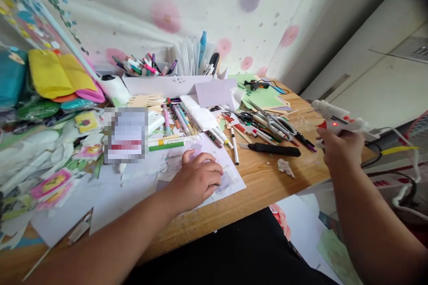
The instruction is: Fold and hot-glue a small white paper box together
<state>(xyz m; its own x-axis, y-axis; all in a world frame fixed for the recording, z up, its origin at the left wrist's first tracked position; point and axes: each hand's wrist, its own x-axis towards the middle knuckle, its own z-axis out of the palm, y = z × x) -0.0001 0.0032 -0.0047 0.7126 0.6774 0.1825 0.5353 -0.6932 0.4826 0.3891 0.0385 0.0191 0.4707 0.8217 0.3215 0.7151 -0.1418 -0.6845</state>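
Note:
My right hand (344, 149) is wrapped round the handle of a white hot glue gun (337, 113), held above the right edge of the table. A small red light glows on its side, and a white cord trails off to the right. My left hand (197, 176) lies palm down on a white sheet of paper (230, 193), thumb apart and fingers slightly bent. Whatever is under its palm stays hidden. Right of this hand are a white marker (234, 146), a black-handled craft knife (274, 149) with its blade out, and a torn paper scrap (286, 168).
Scissors (279, 124) and several pens lie at mid-table. Behind them stands a white box (163, 85) of markers. A second, black glue gun (257, 84) rests on green paper. Paper cut-outs (55, 182) crowd the left side, beside a blurred-out rectangle (125, 136).

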